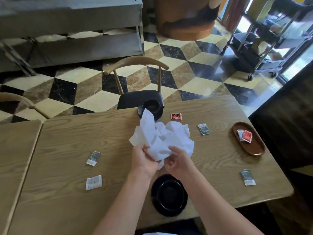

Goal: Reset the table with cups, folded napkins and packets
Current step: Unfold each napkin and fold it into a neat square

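Head view shows me both hands raised over the middle of the wooden bench (67, 133), gripping one crumpled white napkin (162, 138) between them. My left hand (144, 160) has its fingers curled into the lower left edge of the cloth, and my right hand (177, 161) pinches the lower right part, fingers bent round the fabric. I take the napkin as my landmark. Just beyond it, partly hidden by an upturned corner of the cloth, a black cup on its saucer (151, 109) sits at the far edge of the bench. On the near side of the napkin, under my forearms, a second black cup and saucer (169, 195) rests close to the near edge. Right of the napkin and slightly farther away lies a red packet (176, 116), and just beside the napkin on the right a grey packet (203, 129). Farther right still, an oval wooden tray (254, 148) holds a red and white packet (245, 135). Right of the napkin and nearer to me another grey packet (247, 177) lies flat. Left of the napkin I see a dark packet (93, 158), and nearer to me than that a pale packet (94, 182). Beyond the far cup stands a chair (137, 78) with a black seat.
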Motion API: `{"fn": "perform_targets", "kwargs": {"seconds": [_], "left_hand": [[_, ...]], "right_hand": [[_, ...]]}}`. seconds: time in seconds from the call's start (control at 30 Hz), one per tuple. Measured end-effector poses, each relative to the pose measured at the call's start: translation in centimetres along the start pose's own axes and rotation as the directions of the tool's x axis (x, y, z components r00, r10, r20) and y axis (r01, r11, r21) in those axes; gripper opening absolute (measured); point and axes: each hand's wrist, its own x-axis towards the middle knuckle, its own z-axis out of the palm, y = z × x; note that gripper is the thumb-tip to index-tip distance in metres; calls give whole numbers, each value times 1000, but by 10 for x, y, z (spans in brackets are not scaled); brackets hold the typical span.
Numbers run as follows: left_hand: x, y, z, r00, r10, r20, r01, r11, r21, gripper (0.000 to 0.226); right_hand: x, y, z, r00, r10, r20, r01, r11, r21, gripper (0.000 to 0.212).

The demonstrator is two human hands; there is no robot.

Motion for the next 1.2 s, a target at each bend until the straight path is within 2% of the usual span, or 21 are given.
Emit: {"fn": "perform_targets", "kwargs": {"seconds": [0.07,0.13,0.23,0.37,0.47,0.57,0.7,0.77,0.83,0.9,0.97,1.0,1.07,1.13,1.2], "left_hand": [[-11,9,-1,1000,2,-16,0,994,112,38],[-16,16,-2,997,-8,-78,22,981,190,33],[-26,34,0,997,22,-76,-7,982,190,32],[-39,67,2,985,165,-47,-156,975,158,6],[-50,82,4,974,228,14,-227,962,151,11],[-57,89,10,959,282,21,-282,951,129,21],[-58,94,18,921,387,-41,-366,897,248,33],[-59,91,18,902,430,-34,-399,861,315,30],[-63,83,19,904,426,31,-413,854,315,20],[-66,67,21,904,411,117,-425,836,347,11],[-69,47,23,867,469,170,-488,727,483,10],[-70,37,24,829,524,193,-529,625,574,7],[-71,20,26,756,597,268,-565,388,728,26],[-72,5,25,726,555,407,-588,193,785,45],[-73,-8,27,708,487,512,-625,94,775,50]], "right_hand": [[-12,-3,4,996,-84,-30,86,995,49,19],[-24,-8,9,991,-134,-6,134,989,61,21],[-39,-18,16,973,-228,37,225,972,75,26],[-56,-33,21,941,-329,74,315,937,153,16],[-65,-41,25,908,-394,139,362,908,210,25],[-65,-48,27,897,-424,126,401,900,172,33],[-68,-63,27,881,-474,14,474,879,-53,24],[-70,-69,25,902,-429,51,428,903,30,31],[-74,-68,25,927,-299,225,256,945,202,48],[-74,-55,25,931,-147,334,118,987,107,64],[-75,-36,26,935,-43,352,79,993,-87,70],[-75,-27,27,940,-20,340,76,985,-154,73],[-71,-17,25,959,3,282,55,979,-198,73],[-67,-17,20,978,14,207,30,978,-208,64],[-60,-19,15,993,-6,118,37,965,-261,53]]}}
